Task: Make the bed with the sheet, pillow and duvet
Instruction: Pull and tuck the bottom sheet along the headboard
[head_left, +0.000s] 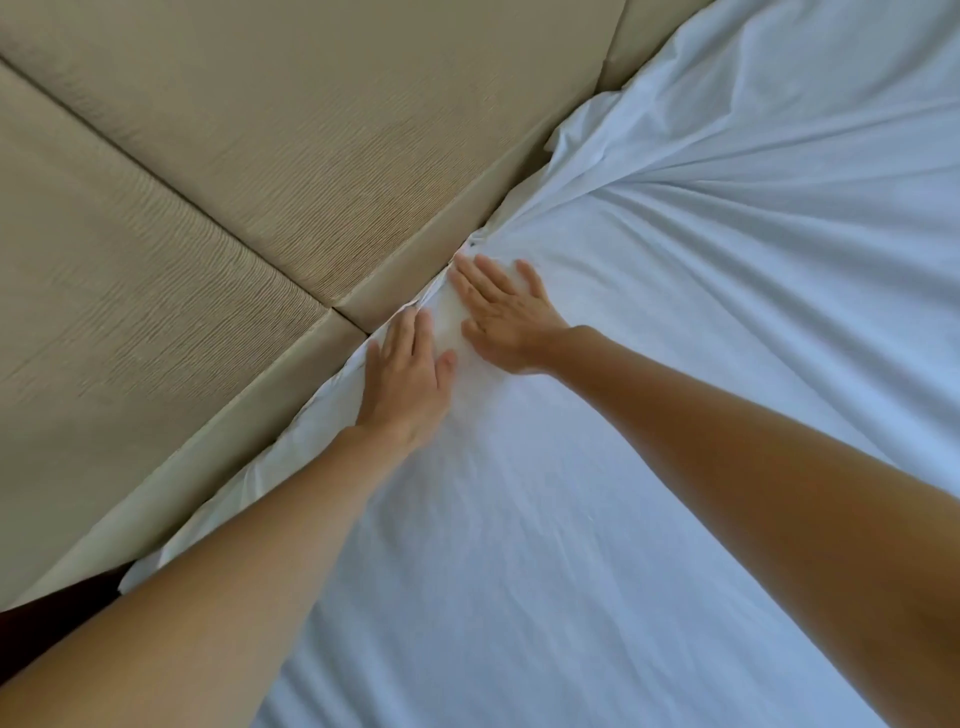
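Note:
A white sheet (649, 415) covers the mattress and fills the right and lower part of the view. Its edge runs along the padded beige headboard (260, 156). My left hand (405, 379) lies flat on the sheet at that edge, fingers straight and pointing toward the gap. My right hand (504, 317) presses flat beside it, fingers spread, fingertips at the seam where the sheet bunches into the gap. Folds fan out from that spot across the sheet. No pillow or duvet shows.
The headboard is made of upholstered panels with seams between them. A loose fold of sheet (582, 140) stands up against the headboard further along. A dark strip (62, 597) shows at the lower left beside the mattress.

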